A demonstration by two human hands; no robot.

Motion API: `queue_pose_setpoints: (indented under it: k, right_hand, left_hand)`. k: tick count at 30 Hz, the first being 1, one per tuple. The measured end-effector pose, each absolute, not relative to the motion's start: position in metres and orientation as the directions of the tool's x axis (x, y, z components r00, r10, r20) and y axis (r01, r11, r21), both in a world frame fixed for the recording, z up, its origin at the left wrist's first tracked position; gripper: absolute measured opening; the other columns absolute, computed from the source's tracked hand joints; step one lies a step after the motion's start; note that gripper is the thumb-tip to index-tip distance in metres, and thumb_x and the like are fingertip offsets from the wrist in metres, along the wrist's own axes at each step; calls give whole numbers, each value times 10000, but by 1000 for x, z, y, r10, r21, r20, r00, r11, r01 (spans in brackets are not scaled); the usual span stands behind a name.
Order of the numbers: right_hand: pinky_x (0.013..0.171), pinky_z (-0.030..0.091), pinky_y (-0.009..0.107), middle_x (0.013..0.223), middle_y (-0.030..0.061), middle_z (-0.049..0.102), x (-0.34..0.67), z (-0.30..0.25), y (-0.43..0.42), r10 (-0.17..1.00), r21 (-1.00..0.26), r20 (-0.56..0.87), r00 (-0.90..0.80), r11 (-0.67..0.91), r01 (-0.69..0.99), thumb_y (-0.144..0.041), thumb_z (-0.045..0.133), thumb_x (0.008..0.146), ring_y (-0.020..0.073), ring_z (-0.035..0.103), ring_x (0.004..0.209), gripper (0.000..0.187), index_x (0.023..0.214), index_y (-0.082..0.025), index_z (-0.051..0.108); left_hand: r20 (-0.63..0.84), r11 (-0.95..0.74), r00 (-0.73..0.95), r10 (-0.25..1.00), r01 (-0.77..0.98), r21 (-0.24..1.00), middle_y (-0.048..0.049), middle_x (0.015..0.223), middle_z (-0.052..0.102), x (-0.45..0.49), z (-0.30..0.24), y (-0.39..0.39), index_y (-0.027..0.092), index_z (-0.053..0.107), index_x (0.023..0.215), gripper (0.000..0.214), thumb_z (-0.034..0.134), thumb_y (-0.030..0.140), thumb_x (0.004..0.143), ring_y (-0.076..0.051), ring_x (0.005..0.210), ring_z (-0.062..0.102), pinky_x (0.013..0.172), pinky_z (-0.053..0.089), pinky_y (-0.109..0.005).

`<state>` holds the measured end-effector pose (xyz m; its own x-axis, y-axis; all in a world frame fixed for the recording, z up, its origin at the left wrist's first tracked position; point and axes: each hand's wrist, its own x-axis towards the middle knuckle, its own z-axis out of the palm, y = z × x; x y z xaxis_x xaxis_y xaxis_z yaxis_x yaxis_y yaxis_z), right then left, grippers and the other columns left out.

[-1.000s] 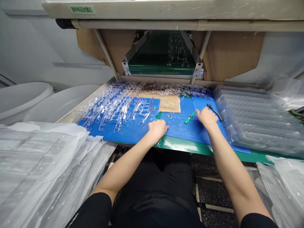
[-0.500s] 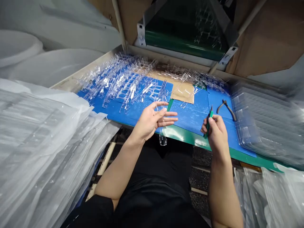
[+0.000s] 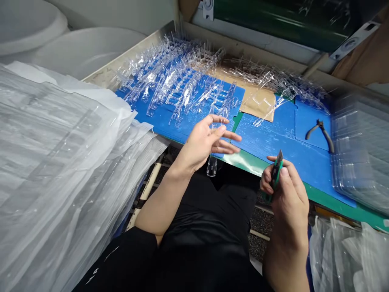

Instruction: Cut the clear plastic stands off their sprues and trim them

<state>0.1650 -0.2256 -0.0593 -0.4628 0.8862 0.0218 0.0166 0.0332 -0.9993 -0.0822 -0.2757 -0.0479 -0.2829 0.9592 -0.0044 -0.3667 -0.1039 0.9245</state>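
Note:
Between thumb and forefinger my left hand [image 3: 206, 142] pinches a clear plastic part [image 3: 212, 167]; its lower end hangs below the palm, and the other fingers are stretched out. My right hand [image 3: 287, 182] is wrapped round a green utility knife [image 3: 276, 172] with its blade pointing up. The two hands are apart, at the near edge of the blue work surface [image 3: 273, 138]. Many clear plastic parts on sprues [image 3: 185, 89] lie in rows beyond my left hand. A few more rest on a piece of brown cardboard [image 3: 257, 106].
Nippers [image 3: 320, 134] lie at the right, beside stacked clear plastic trays [image 3: 361, 150]. White film-like sheets [image 3: 60, 162] are piled at the left. A green conveyor belt [image 3: 273, 20] ends above the table's back edge. Plastic bags [image 3: 349, 247] hang at the lower right.
The view has shifted, so the table sits higher and further right. The knife has come down nearer my body, its blade more upright. My left hand still pinches the clear part.

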Motion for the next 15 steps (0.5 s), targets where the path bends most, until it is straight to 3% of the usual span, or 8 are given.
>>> queue_pose_setpoints:
  k: [2, 4, 7, 11, 13, 15]
  right_hand:
    - [572, 333, 318, 813, -8, 491, 165, -55, -231, 893, -986, 53, -447, 118, 119, -500, 506, 1144, 165, 419, 623, 316, 1315, -301, 682]
    - [605, 364, 327, 823, 2, 516, 166, -51, -236, 888, -945, 114, -445, 236, 228, -484, 511, 1151, 179, 466, 667, 293, 1289, -313, 706]
    - [670, 430, 344, 916, 28, 604, 166, -41, -241, 826, -843, 207, -525, 423, 332, -406, 518, 1159, 198, 560, 755, 232, 1275, -315, 698]
    - [800, 510, 365, 1023, 63, 665, 164, -25, -245, 670, -703, 274, -690, 629, 331, -238, 523, 1149, 218, 658, 894, 185, 1290, -264, 640]
    - [815, 524, 356, 1054, 70, 686, 163, -18, -248, 596, -655, 284, -751, 693, 303, -173, 539, 1133, 214, 681, 923, 212, 1310, -254, 621]
    - [780, 523, 340, 1056, 65, 704, 163, -14, -253, 553, -618, 294, -779, 732, 286, -140, 561, 1119, 203, 692, 900, 266, 1354, -254, 610]
  left_hand:
    - [105, -163, -283, 953, -193, 968, 1, 856, 726, -78, -53, -287, 216, 543, 1202, 241, 594, 433, 1109, -85, 544, 646, 525, 509, -201]
    - [232, -233, -251, 940, 25, 972, 45, 728, 608, -74, -59, -301, 222, 591, 1191, 250, 549, 461, 1130, -73, 503, 529, 497, 427, -206]
    - [392, -342, -109, 914, 317, 885, 34, 731, 618, -72, -67, -322, 211, 655, 1223, 219, 568, 391, 1133, -95, 580, 574, 574, 466, -222]
    - [535, -476, 14, 845, 475, 740, -75, 1052, 770, -74, -69, -337, 190, 705, 1221, 158, 625, 177, 1086, -166, 934, 749, 844, 582, -285]
    - [589, -519, 23, 808, 501, 692, -76, 1033, 786, -75, -69, -338, 182, 721, 1191, 165, 654, 122, 1053, -179, 957, 753, 857, 575, -304]
    - [627, -544, 6, 779, 503, 671, -53, 933, 789, -75, -69, -339, 176, 725, 1181, 173, 665, 100, 1038, -166, 850, 741, 784, 561, -299]
